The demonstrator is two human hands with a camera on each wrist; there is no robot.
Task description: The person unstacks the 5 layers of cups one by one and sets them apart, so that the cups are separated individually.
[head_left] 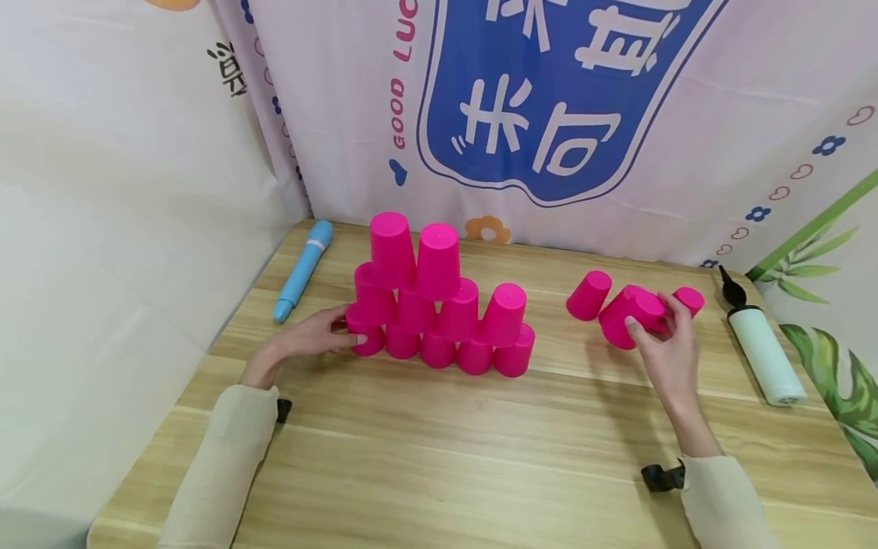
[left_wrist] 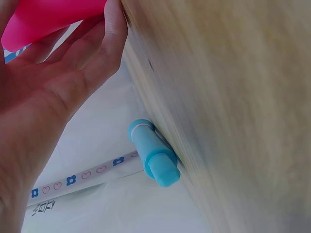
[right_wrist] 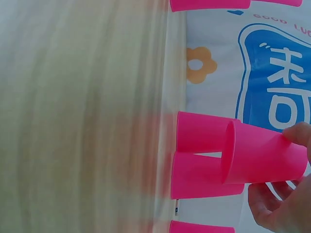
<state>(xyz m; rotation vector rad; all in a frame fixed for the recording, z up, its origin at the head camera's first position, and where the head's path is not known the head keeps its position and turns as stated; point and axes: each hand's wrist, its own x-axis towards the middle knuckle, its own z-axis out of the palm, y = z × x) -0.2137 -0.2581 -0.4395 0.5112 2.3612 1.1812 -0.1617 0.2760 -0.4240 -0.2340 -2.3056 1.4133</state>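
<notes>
Pink cups stand mouth-down in a stepped stack (head_left: 439, 324), a row of several below, several above and two on top. My left hand (head_left: 318, 332) curls its fingers and thumb around the leftmost bottom cup (head_left: 366, 341), which also shows at the top of the left wrist view. Off to the right, my right hand (head_left: 668, 347) holds another pink cup (right_wrist: 269, 155) between thumb and fingers, mouth toward the table. In the head view that cup overlaps a standing one. Loose cups stand on either side, a left one (head_left: 588, 296) and a right one (head_left: 688, 300), partly behind my fingers.
A blue capped stick (head_left: 303, 271) lies at the table's back left. A pale green hand pump (head_left: 764, 354) with a black nozzle lies near the right edge. Behind the wooden table (head_left: 466, 457) hangs a printed cloth (head_left: 343, 99).
</notes>
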